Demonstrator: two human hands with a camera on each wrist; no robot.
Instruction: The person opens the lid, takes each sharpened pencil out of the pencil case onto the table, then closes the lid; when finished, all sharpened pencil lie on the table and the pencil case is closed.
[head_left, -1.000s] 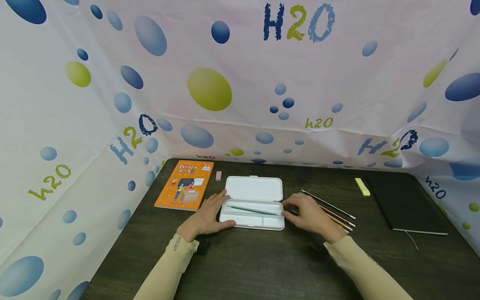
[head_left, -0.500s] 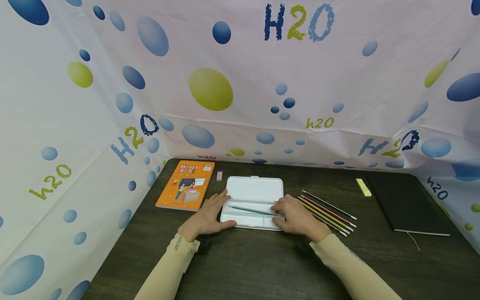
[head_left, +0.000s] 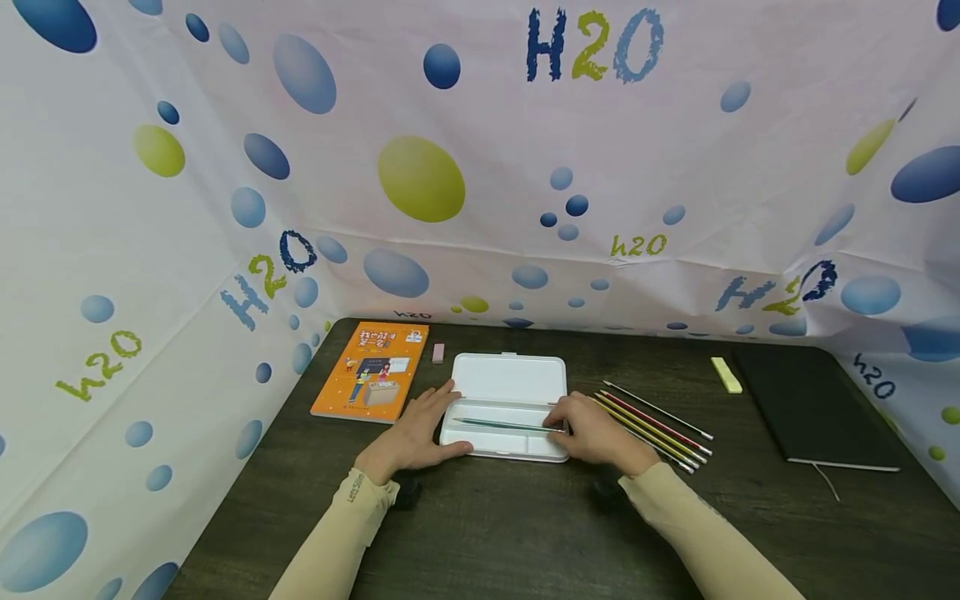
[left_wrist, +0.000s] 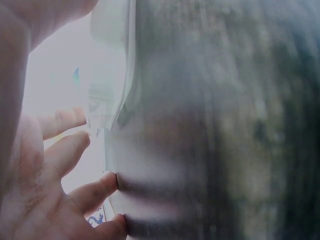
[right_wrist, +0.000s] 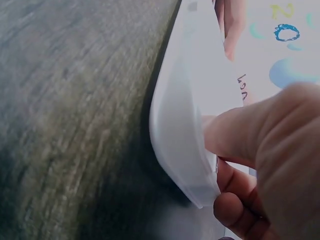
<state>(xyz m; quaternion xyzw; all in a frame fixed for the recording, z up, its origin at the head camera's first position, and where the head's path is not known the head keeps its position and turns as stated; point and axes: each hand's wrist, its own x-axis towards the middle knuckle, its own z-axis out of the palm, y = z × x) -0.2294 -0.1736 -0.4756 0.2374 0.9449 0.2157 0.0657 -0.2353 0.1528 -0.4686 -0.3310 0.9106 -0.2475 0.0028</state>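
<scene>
My left hand (head_left: 412, 431) lay spread at the pencil case (head_left: 510, 379)'s left. At its right end, my right hand (head_left: 594, 428) pinched a green pencil (head_left: 498, 425).

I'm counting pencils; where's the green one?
In the head view's centre, the green pencil is over the open white pencil case, its right end at the right hand.

Before you a smooth white rectangular plastic case (head_left: 510, 377), a matt dark wood-grained tabletop (head_left: 510, 533), a matt black rectangular notebook (head_left: 817, 408), your beige cloth sleeves (head_left: 322, 537)
</scene>
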